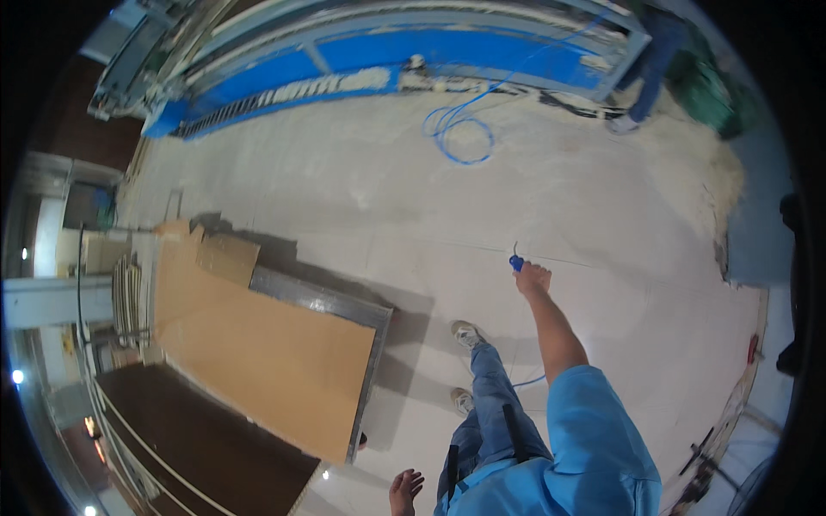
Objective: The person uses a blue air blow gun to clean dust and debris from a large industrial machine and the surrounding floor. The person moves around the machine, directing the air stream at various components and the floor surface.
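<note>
My right arm reaches forward over the floor, and my right hand (533,277) is closed around a blue air blow gun (517,262). Its thin bent nozzle points away from me. A short stretch of blue hose (529,381) shows beside my legs; where it joins the gun is hidden. Low in the picture, my left hand (405,492) hangs by my side with its fingers loosely curled and apart, holding nothing. The nearest thing to it is a cart or platform with a tan board (284,344) on top, to the left.
A long blue and grey machine (361,56) spans the far side, with dust around its base. Coiled blue hose (465,142) lies on the floor before it. Another person's leg (650,82) stands at far right near a green bag (701,90). Dark brown panels (206,439) lie at lower left.
</note>
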Available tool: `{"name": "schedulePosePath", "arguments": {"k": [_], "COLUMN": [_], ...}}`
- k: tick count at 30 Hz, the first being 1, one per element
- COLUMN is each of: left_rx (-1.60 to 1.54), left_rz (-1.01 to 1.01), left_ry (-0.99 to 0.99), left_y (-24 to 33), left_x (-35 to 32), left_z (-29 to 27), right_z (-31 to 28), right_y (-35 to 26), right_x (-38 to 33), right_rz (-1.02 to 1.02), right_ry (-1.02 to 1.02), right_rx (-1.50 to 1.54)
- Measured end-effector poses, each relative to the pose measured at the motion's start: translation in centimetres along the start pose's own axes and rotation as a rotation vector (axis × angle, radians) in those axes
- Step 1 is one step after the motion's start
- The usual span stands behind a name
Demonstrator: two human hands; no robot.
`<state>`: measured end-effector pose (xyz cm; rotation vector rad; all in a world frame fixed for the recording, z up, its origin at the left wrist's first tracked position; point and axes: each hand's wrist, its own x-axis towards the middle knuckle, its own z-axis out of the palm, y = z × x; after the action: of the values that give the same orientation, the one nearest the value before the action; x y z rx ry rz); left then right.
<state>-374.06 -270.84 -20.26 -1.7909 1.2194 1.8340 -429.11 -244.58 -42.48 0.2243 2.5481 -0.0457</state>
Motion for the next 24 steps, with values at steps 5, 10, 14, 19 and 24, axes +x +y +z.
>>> {"name": "schedulePosePath", "arguments": {"k": [5,10,14,19,24], "left_rx": [0.148,0.212,0.248,0.297,0.367], "left_rz": [-0.027,-0.019,0.035,0.103,0.205], "left_ry": [-0.196,-0.204,-0.215,-0.232,-0.316], "left_y": [-5.5,-7.7,-7.2,-6.8,-6.6], "left_x": [4.8,8.8,10.2,9.9,9.0], "left_z": [-3.6,-5.0,-5.5,-5.5,-0.8], "right_z": [5.3,8.6,8.8,4.7,-0.9], "right_y": [7.4,11.7,15.8,23.5,33.8], "right_x": [-10.6,-23.7,-25.3,-19.8,-13.8], "right_rz": [0.012,-0.497,-0.342,-0.073,0.037], "right_ry": [-0.018,-0.265,-0.289,-0.137,0.015], "right_rx": [-0.026,-0.04,-0.072,-0.01,0.069]}}
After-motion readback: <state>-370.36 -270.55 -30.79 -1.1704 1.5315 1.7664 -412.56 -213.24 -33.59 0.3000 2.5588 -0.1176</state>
